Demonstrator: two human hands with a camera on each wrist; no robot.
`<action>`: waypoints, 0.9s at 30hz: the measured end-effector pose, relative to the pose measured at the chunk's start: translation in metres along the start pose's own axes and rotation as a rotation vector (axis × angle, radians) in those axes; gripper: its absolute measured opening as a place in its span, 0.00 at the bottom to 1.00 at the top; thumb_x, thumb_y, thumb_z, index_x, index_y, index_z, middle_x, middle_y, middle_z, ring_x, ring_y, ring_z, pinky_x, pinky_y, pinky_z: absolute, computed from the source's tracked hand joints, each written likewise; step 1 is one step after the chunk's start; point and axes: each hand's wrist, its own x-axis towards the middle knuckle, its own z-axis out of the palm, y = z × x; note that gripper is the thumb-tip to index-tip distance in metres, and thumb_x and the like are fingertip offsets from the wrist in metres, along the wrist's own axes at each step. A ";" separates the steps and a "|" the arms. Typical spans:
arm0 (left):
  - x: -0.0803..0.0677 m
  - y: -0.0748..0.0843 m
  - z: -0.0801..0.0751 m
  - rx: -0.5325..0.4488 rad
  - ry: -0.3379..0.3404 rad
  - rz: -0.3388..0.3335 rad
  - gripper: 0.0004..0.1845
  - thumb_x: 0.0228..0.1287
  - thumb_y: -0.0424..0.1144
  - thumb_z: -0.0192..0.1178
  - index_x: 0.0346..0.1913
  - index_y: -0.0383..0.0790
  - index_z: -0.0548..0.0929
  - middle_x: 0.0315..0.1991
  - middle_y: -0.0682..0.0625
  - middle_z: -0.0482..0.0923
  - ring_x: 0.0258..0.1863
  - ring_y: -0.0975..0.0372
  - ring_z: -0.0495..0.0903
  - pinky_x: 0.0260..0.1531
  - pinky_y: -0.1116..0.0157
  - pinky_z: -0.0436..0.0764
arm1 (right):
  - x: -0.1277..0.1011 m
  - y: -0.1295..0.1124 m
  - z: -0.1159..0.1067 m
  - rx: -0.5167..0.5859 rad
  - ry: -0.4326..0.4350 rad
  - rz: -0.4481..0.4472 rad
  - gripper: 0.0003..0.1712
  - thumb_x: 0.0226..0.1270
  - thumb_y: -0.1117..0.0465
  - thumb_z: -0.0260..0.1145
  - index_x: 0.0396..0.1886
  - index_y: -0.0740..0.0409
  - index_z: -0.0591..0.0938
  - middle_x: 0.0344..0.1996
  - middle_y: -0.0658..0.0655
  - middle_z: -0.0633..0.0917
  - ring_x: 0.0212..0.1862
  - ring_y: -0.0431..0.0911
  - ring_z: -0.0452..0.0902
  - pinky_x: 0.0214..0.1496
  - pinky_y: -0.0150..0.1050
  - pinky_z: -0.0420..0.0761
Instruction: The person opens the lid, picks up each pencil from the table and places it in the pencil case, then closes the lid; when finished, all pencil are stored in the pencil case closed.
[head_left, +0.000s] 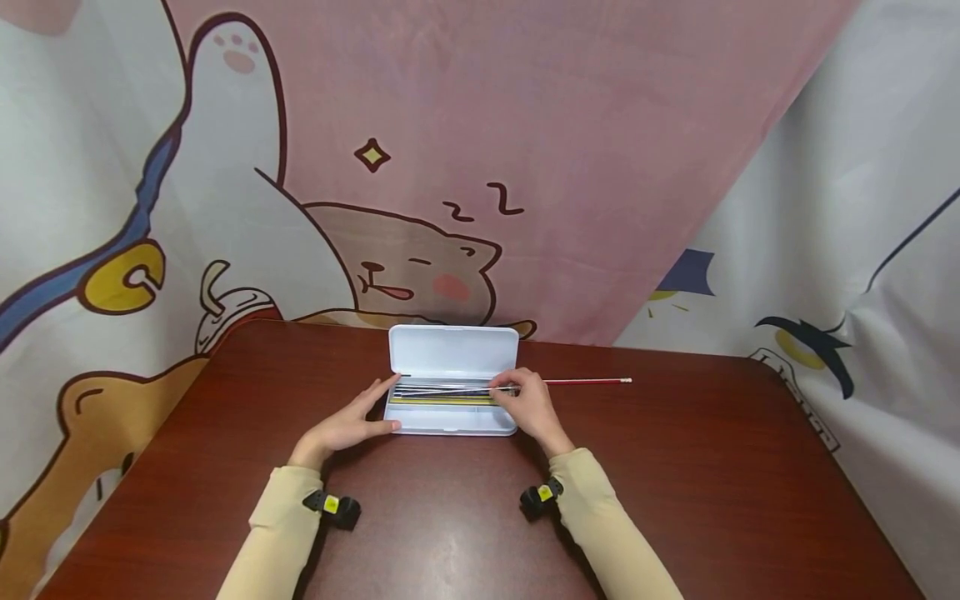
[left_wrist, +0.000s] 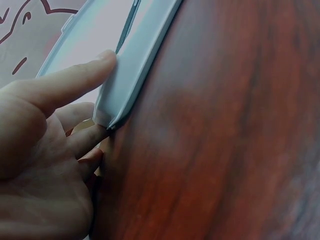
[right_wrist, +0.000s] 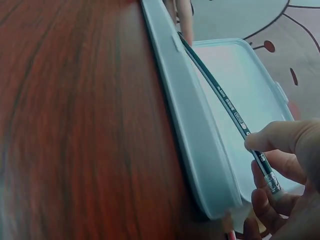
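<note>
A white pencil case (head_left: pixel 450 421) lies open at the middle of the dark red table (head_left: pixel 675 467), its lid (head_left: pixel 453 350) standing up at the back. Pencils lie lengthwise in its tray, one of them yellow (head_left: pixel 442 401). My left hand (head_left: pixel 386 406) grips the case's left end, thumb (left_wrist: pixel 75 80) on the front wall (left_wrist: pixel 135 65) and fingers round the corner. My right hand (head_left: pixel 512 390) pinches the eraser end of a dark green pencil (right_wrist: pixel 235 112), which slants low over the tray (right_wrist: pixel 240 100). A red pencil (head_left: pixel 592 382) lies on the table just right of the case.
A cartoon-printed cloth backdrop (head_left: pixel 465 167) hangs close behind the table's far edge. Bare table top stretches to both sides and in front of the case. Small black cameras sit on both wrists (head_left: pixel 333 506) (head_left: pixel 542 494).
</note>
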 end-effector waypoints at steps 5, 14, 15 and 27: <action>-0.001 0.001 0.000 0.002 0.002 0.007 0.46 0.61 0.46 0.65 0.76 0.40 0.52 0.75 0.31 0.39 0.73 0.39 0.35 0.62 0.34 0.42 | 0.000 -0.004 0.009 -0.057 -0.008 -0.032 0.03 0.53 0.69 0.71 0.29 0.60 0.87 0.28 0.54 0.83 0.38 0.52 0.76 0.48 0.50 0.70; 0.000 0.000 0.000 0.004 0.000 0.009 0.45 0.61 0.46 0.65 0.76 0.40 0.52 0.74 0.30 0.39 0.72 0.38 0.35 0.62 0.33 0.43 | -0.003 -0.005 0.015 -0.103 -0.009 -0.032 0.04 0.52 0.66 0.72 0.29 0.56 0.88 0.30 0.53 0.83 0.38 0.51 0.74 0.43 0.50 0.68; 0.000 0.000 0.000 0.001 0.000 0.011 0.45 0.61 0.46 0.65 0.76 0.40 0.52 0.74 0.30 0.39 0.72 0.38 0.35 0.62 0.33 0.43 | -0.004 -0.005 0.015 -0.095 -0.008 -0.035 0.04 0.52 0.66 0.72 0.29 0.57 0.88 0.30 0.54 0.83 0.38 0.51 0.74 0.43 0.50 0.68; -0.002 0.003 0.000 -0.017 0.001 0.001 0.45 0.62 0.45 0.65 0.76 0.40 0.52 0.74 0.30 0.39 0.72 0.38 0.35 0.62 0.33 0.42 | -0.005 0.001 0.007 0.005 0.051 -0.054 0.05 0.52 0.71 0.72 0.29 0.59 0.87 0.27 0.54 0.83 0.34 0.51 0.74 0.45 0.46 0.69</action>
